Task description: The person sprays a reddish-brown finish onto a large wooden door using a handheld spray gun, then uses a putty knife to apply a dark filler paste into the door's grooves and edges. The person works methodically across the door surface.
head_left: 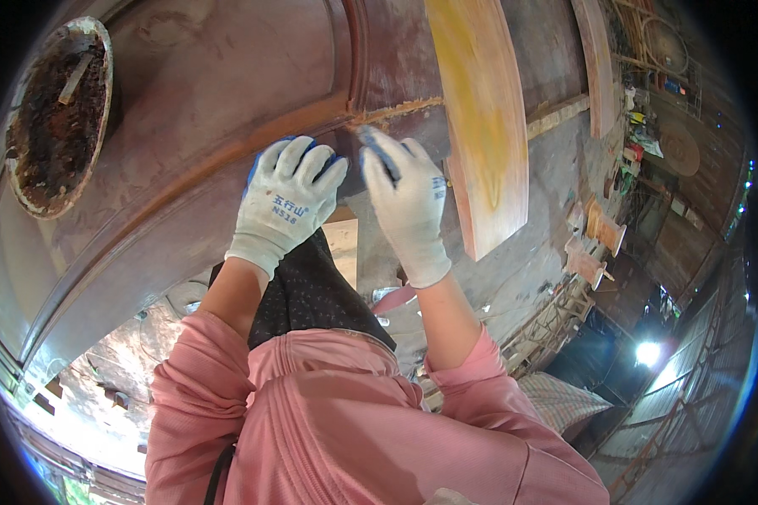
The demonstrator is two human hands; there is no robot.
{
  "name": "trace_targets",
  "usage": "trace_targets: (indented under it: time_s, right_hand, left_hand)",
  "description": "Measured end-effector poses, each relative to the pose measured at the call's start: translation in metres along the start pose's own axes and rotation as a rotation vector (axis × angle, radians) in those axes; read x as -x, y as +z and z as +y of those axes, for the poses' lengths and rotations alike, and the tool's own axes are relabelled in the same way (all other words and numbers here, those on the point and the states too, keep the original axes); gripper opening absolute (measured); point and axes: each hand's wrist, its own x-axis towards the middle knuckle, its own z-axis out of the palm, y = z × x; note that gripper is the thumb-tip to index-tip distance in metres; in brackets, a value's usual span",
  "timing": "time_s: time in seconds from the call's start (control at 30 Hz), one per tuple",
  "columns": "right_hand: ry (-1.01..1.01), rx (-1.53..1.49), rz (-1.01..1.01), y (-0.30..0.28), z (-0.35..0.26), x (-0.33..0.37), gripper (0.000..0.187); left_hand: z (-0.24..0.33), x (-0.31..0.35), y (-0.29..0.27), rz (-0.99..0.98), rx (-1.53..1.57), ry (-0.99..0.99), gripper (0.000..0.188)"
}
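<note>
Both my hands wear white knit gloves with blue-coated palms. My left hand [288,192] is closed, its fingers curled down at the near edge of a large reddish-brown wooden panel [227,63]; its fingertips are hidden. My right hand [408,202] reaches in from the right, index finger stretched toward a corner joint of the panel's moulding, thumb apart from it. I see nothing held in that hand. Orange-brown filler-like material [400,109] runs along the seam just beyond its fingertips, and the raised moulding [219,160] carries similar brown smears.
An oval, crusted dish [101,109] with dark brown paste and a flat stick [76,80] rests on the panel at far left. A pale, yellow-streaked board [488,143] lies right of my right hand. Wooden pieces [605,227] stand on the floor, with a checked sack [560,400] behind.
</note>
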Motion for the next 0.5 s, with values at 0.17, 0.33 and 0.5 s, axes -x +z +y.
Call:
trace_targets:
  time_s: [0.17, 0.33, 0.5]
  right_hand:
    - [0.139, -0.17, 0.056, -0.016, 0.006, -0.006, 0.024]
    - [0.218, -0.3, 0.039, -0.026, 0.018, -0.017, 0.028]
    - [0.155, -0.461, 0.009, -0.018, 0.017, -0.068, 0.029]
  left_hand:
    - [0.003, -0.001, -0.001, 0.011, -0.002, -0.008, 0.042]
    - [0.003, -0.003, -0.002, -0.02, -0.008, -0.019, 0.043]
    - [0.003, -0.006, -0.004, 0.003, 0.008, -0.009, 0.042]
